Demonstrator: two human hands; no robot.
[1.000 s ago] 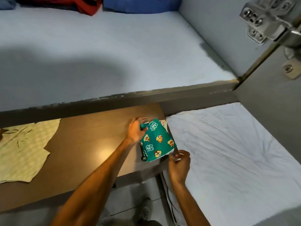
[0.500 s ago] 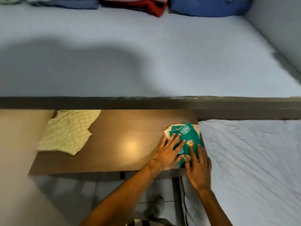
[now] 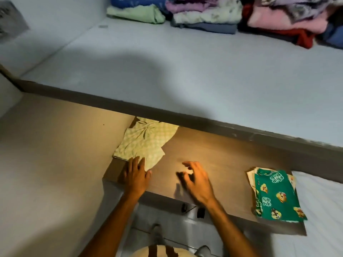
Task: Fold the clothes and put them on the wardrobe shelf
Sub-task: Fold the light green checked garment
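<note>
A pale yellow-green checked garment [image 3: 146, 143] lies crumpled at the left end of the brown table [image 3: 219, 160]. My left hand [image 3: 136, 174] rests flat on its near corner, fingers straight. My right hand [image 3: 196, 179] hovers over the bare table middle, fingers spread and loosely bent, holding nothing. A folded green garment with cartoon print [image 3: 276, 195] lies at the table's right end, on top of a cream piece. Above the table the grey wardrobe shelf [image 3: 185, 75] holds stacks of folded clothes [image 3: 213, 13] at its back.
The shelf's dark front edge [image 3: 167, 110] overhangs the table's far side. A white bed sheet [image 3: 323, 210] lies to the right of the table. A grey wardrobe panel [image 3: 46, 173] stands on the left. Floor and my feet show below the table.
Both hands left the folded green garment and moved left. My left hand now lies on the checked garment. The view has swung left and up.
</note>
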